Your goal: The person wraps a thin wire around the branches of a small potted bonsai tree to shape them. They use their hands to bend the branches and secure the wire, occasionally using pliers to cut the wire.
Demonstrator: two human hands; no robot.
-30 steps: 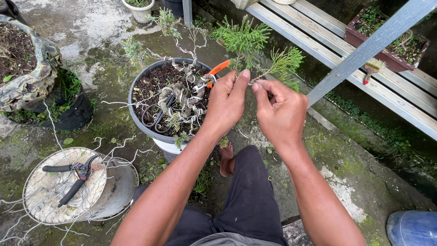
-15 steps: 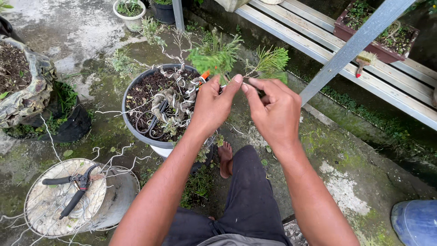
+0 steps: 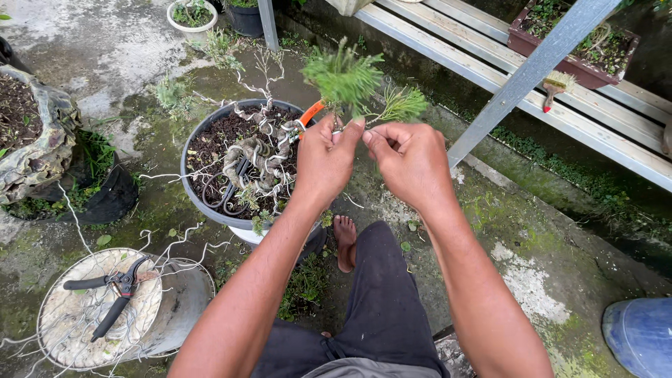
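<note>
While you sit low with a bare foot (image 3: 344, 241) on the mossy concrete floor (image 3: 546, 231), both your hands are raised over the right rim of the round grey pot (image 3: 203, 210) in front of you. Your left hand (image 3: 327, 162) is curled, thumb and forefinger pressed together on a thin green sprig (image 3: 344, 77) of the wired bonsai tree (image 3: 262, 150) growing in that pot. Your right hand (image 3: 413, 162) is loosely fisted just beside it, its thumb and forefinger pinching close to the same spot; what exactly sits between those fingertips is too small to tell. An orange handle (image 3: 310, 113) pokes out just behind your left thumb, above the pot's soil. Near the floor's bottom left corner, black pliers (image 3: 112, 294) lie on a round stone slab (image 3: 77, 336) ringed with loose wire. A blue container (image 3: 640, 336) sits at the bottom right corner. Along the top right runs a slatted bench (image 3: 560, 119), carrying a long brown planter (image 3: 602, 70) at its far end and a small brush (image 3: 554, 87) beside the planter. A small white pot (image 3: 192, 21) stands at the top of the floor, well apart from your hands. No package, label or sign shows.
</note>
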